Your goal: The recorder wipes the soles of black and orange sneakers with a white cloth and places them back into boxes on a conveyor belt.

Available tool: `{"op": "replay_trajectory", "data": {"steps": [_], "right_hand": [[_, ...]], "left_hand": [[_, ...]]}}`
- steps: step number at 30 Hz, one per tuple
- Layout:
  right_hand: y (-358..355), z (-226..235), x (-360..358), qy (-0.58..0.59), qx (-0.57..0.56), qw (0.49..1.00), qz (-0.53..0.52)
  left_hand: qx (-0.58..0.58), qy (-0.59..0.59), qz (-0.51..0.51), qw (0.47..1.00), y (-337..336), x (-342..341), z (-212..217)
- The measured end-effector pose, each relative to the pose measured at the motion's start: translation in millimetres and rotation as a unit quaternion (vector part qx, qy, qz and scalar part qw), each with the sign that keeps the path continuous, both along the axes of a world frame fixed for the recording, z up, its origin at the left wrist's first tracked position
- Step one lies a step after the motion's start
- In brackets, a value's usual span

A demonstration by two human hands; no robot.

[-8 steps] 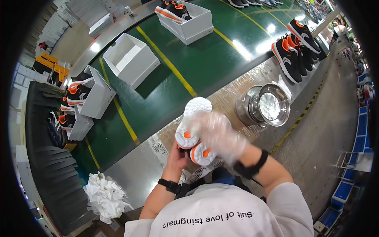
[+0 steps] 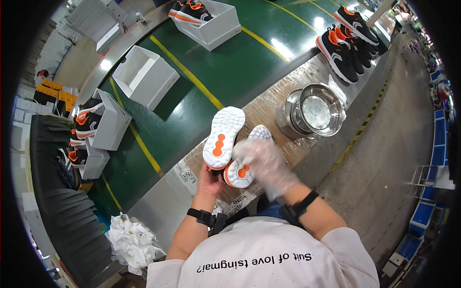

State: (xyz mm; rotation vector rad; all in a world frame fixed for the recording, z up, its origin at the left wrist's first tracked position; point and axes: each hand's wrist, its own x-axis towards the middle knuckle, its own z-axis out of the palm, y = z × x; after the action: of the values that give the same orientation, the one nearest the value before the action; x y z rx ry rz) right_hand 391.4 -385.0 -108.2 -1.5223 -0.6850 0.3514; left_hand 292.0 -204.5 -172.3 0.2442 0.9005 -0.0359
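Observation:
My bare left hand (image 2: 210, 181) grips a pair of sneakers from below at the heel end, its fingers mostly hidden. Both shoes are turned sole up. The left sneaker (image 2: 225, 129) shows a white studded sole with an orange inlay, and the right sneaker (image 2: 237, 175) lies close beside it, partly covered. Over that second sole rests my right hand (image 2: 264, 161) in a clear plastic glove, fingers curled against it. Whether something small is pinched in the glove is hidden.
A steel dispenser with a round dish (image 2: 317, 110) stands on the film-covered ledge to the right. Beyond it are black-and-orange sneakers (image 2: 338, 55). An open white shoebox (image 2: 146, 79) sits on the green conveyor (image 2: 192, 129). Crumpled white paper (image 2: 132, 240) lies at lower left.
My gloved right hand has moved off the left sole and down onto the right one, uncovering the left sole's orange inlay. The whole view has shifted slightly.

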Motion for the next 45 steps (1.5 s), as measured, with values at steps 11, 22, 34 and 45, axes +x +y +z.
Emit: {"op": "replay_trajectory", "data": {"steps": [11,22,34,45], "right_hand": [[-5.4,-11.1,21.4,-0.204,-0.208,0.951,-0.104],[-11.4,-12.0,33.1,-0.020,-0.192,0.977,-0.090],[39.0,-18.3,60.8,-0.003,-0.218,0.972,-0.083],[72.6,-5.2,76.2,0.100,-0.214,0.969,-0.074]], "left_hand": [[0.016,0.035,-0.044,0.998,-6.4,24.4,21.6],[0.557,-0.003,-0.230,0.798,181.0,68.2,208.6],[0.808,0.240,-0.538,-0.025,350.7,215.5,222.8],[0.826,0.193,-0.529,0.020,368.2,218.8,154.6]]}}
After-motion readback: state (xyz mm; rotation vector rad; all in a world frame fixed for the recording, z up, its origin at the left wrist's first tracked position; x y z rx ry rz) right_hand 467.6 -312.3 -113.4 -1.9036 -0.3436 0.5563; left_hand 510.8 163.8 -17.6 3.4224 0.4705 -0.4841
